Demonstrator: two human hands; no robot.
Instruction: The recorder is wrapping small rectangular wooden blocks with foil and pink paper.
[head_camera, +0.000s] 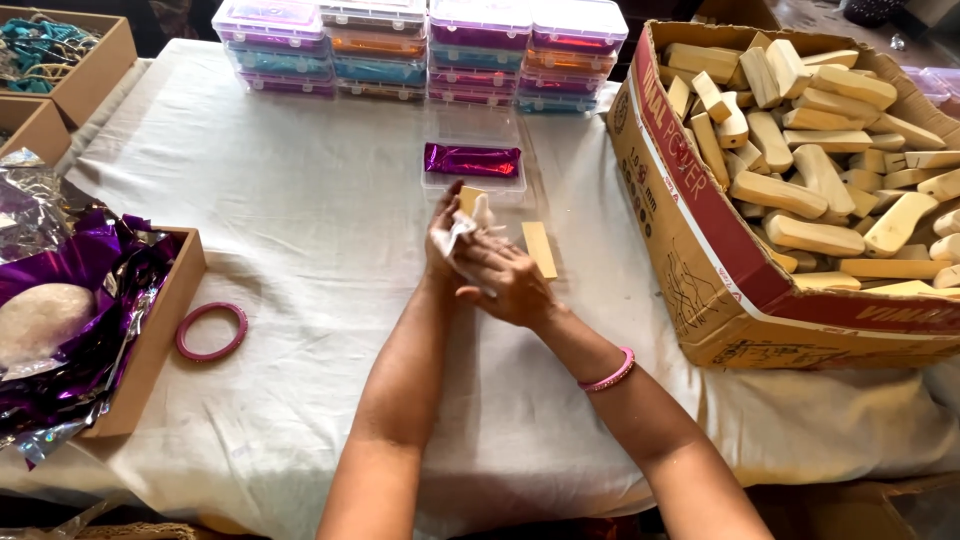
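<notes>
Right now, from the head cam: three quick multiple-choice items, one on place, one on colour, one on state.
1. Where does the pink ring lie?
A. on the cloth, left of the arms
B. inside the big carton
C. on the stacked cases

2. What colour is the foil-wrapped piece in the clear open case?
A. gold
B. purple
C. green

3. The big carton of wooden blocks is:
A. taped shut
B. empty
C. open and full

Answers: 1 A, it lies flat beside the foil box; 2 B, shiny purple wrap; 3 C, flaps up, blocks heaped.

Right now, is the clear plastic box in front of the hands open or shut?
Open: the clear plastic box has no lid on it, and a purple foil-wrapped piece lies uncovered inside.
</notes>
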